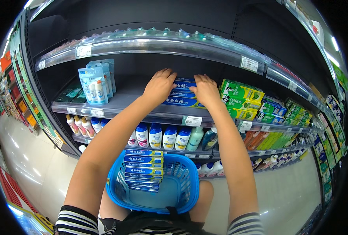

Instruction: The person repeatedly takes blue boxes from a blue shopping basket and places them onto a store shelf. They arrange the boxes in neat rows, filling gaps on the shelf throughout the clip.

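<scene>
Blue toothpaste boxes (179,102) lie stacked on the middle shelf, straight ahead of me. My left hand (159,85) presses on the left end of the upper boxes, and my right hand (205,89) on the right end. Both thumbs reach over the front, while the far fingertips are partly hidden behind. Below my forearms, a blue plastic shopping basket (194,188) rests at my lap. Inside it, matching toothpaste boxes (144,171) are piled along the left part, and bare basket bottom shows beside them.
Green Darlie toothpaste boxes (242,92) stand just right of my right hand. Pale blue pouches (94,86) are further left on this shelf. A clear-fronted upper shelf (162,44) overhangs my hands. Shampoo bottles (170,138) line the shelf below, behind the basket.
</scene>
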Motion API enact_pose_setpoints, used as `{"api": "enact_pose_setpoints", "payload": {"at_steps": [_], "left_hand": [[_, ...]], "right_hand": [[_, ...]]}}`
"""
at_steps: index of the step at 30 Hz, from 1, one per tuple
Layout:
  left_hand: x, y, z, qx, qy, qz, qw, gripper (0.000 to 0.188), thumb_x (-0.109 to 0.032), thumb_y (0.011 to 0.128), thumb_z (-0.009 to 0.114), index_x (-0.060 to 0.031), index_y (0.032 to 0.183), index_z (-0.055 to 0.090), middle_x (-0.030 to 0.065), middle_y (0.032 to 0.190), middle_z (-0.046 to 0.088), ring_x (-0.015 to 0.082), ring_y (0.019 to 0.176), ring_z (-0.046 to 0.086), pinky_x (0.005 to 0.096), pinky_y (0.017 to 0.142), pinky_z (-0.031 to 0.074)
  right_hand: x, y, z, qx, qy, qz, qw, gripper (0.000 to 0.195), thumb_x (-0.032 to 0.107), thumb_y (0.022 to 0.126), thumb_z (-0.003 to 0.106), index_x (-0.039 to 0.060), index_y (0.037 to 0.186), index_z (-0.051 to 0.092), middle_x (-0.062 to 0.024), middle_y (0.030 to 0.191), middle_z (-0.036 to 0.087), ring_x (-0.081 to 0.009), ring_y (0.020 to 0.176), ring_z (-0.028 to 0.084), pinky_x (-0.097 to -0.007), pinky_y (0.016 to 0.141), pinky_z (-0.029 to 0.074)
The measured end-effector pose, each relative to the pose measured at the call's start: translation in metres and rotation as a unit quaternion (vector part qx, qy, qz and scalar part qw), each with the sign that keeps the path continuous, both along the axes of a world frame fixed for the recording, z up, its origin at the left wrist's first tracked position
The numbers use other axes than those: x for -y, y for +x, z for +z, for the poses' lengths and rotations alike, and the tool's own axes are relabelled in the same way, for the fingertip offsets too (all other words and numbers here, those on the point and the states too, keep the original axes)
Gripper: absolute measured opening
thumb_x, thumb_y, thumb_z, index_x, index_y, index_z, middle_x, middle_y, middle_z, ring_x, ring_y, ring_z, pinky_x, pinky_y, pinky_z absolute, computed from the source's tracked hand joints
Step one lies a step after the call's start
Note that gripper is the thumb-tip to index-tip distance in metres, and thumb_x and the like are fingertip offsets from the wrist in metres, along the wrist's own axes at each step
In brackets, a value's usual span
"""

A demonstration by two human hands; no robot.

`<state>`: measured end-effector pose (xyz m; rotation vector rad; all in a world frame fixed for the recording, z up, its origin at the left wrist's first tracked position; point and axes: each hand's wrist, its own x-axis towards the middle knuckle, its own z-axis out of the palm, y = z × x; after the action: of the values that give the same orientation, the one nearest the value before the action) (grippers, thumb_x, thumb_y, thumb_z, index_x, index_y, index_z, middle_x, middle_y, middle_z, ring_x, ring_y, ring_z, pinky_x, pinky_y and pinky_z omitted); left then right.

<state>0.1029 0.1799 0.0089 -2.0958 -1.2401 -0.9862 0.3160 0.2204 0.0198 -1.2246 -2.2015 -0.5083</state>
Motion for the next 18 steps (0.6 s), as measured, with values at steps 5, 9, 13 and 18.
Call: {"api": "enact_pose_setpoints", "payload": {"at_steps": [5, 9, 13, 18], "left_hand": [[-0.013, 0.016, 0.012, -0.012, -0.133, 0.024, 0.991, 0.035, -0.017, 0.093, 0.066, -0.0011, 0.124, 0.065, 0.0176, 0.12, 0.067, 0.036, 0.117, 0.061, 0.0429, 0.101, 0.049], [-0.003, 0.003, 0.015, -0.001, -0.019, -0.009, 1.0, 0.028, -0.015, 0.088, 0.069, -0.0024, 0.113, 0.07, 0.0131, 0.109, 0.07, 0.0315, 0.106, 0.065, 0.0409, 0.093, 0.053], [0.034, -0.007, 0.035, -0.012, 0.061, -0.025, 0.998, 0.034, -0.012, 0.09, 0.068, 0.0002, 0.121, 0.067, 0.0165, 0.121, 0.068, 0.0343, 0.111, 0.063, 0.0423, 0.096, 0.052], [0.094, -0.02, 0.032, -0.013, 0.059, -0.033, 0.998, 0.036, -0.008, 0.086, 0.07, 0.0002, 0.121, 0.067, 0.0153, 0.12, 0.068, 0.0327, 0.11, 0.064, 0.0413, 0.097, 0.052]], "right_hand": [[-0.005, 0.009, 0.001, 0.009, -0.022, 0.006, 1.0, 0.042, 0.024, 0.09, 0.072, 0.0014, 0.125, 0.066, -0.0154, 0.118, 0.066, -0.0329, 0.121, 0.061, -0.0462, 0.104, 0.045], [0.011, 0.004, 0.01, -0.014, 0.05, 0.049, 0.997, 0.035, 0.019, 0.087, 0.074, -0.0003, 0.116, 0.069, -0.0158, 0.11, 0.066, -0.0329, 0.11, 0.063, -0.0444, 0.098, 0.048], [0.047, 0.001, 0.031, -0.029, 0.146, 0.093, 0.984, 0.037, 0.018, 0.086, 0.074, -0.0022, 0.117, 0.067, -0.015, 0.11, 0.065, -0.0324, 0.104, 0.062, -0.0434, 0.094, 0.048], [0.106, -0.007, 0.03, -0.02, 0.14, 0.131, 0.981, 0.041, 0.02, 0.086, 0.074, -0.0014, 0.12, 0.066, -0.0122, 0.108, 0.063, -0.0305, 0.103, 0.06, -0.0418, 0.093, 0.048]]}}
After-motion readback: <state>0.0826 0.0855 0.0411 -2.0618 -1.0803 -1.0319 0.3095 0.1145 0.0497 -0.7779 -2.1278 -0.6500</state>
